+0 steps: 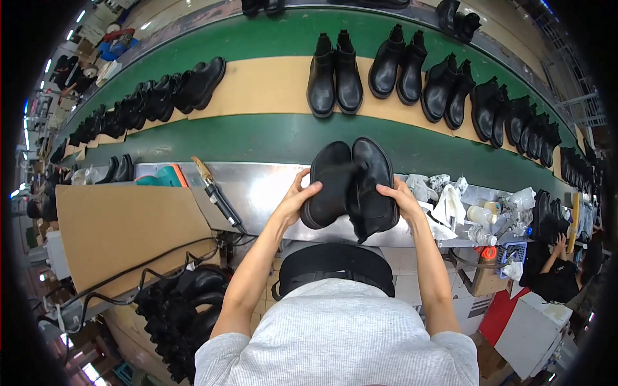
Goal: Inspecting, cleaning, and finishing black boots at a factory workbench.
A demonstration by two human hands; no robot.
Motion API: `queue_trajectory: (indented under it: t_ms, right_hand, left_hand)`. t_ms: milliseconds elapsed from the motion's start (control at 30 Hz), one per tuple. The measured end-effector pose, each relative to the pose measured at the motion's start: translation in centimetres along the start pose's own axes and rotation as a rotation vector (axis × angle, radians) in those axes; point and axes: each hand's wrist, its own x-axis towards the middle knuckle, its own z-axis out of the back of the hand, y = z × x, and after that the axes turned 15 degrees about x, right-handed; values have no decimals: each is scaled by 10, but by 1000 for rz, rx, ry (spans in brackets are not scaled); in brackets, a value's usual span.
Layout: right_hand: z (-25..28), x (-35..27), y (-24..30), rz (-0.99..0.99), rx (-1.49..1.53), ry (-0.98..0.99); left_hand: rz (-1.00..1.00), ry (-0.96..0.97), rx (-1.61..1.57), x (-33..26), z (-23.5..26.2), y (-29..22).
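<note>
A pair of black leather ankle boots hangs in front of me, side by side over the metal table edge. My left hand (297,198) is closed around the outer side of the left boot (326,209), thumb on top. On the other side, my right hand (403,199) grips the right boot (374,209), its thumb pressing on the leather near the heel end. Both toes point away from me. The shafts fold inward and overlap between the two boots, and their soles are mostly hidden.
Beyond the metal work surface (264,183) runs a green conveyor belt (264,138) with cardboard strips (264,83). Rows of black boots (335,80) stand on it. A corded hand tool (219,202) lies left; white cloths (449,204) and bottles (481,235) lie right. A co-worker (557,273) is far right.
</note>
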Motion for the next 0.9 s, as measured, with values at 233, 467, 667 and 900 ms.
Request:
queue_trajectory:
  t_ms: [233,467,667,900]
  right_hand:
    - [-91,12,15,-179,830,-79]
    - [-122,30,27,-197,648,-158]
    - [-113,32,19,-195,692,-96]
    - [-39,13,-23,11,687,61]
  left_hand:
    - [134,-250,-398,-14,-31,-64]
    - [138,-251,-361,-5,-10,-66]
    - [50,-163,-293,-15,-14,-70]
    - [-483,-231,335,-45,-19,-69]
